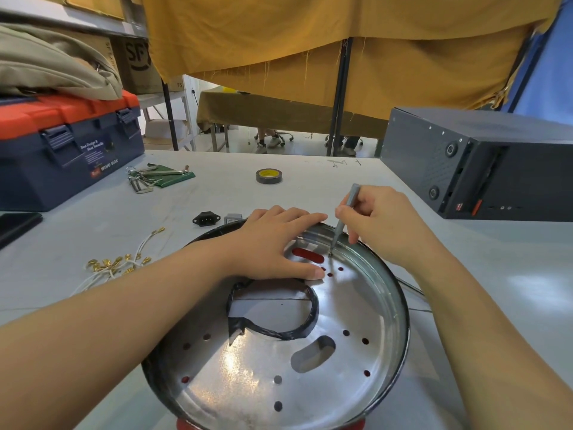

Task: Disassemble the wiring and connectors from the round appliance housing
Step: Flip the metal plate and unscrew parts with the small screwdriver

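Closest to the viewer sits the round appliance housing (pixel 279 352) on the desk (pixel 496 290), its left hand (pixel 276 246) pressed flat with fingers (pixel 305 216) straight and together over the far rim, apparently steadying it. Beside that, the right hand (pixel 379 223) pinches a slim grey screwdriver (pixel 345 217), tip on a small screw (pixel 330 253) inside. Beyond the housing's left lie freed white wires (pixel 124 262), a black socket (pixel 206 218) and a toolbox (pixel 68 150) reading "WING BOX".

the housing (pixel 279 352) sat nearest on the table (pixel 496 274); loose wires (pixel 117 265) lay to its left, a toolbox (pixel 62 150) far left, tape roll (pixel 268 175) behind.
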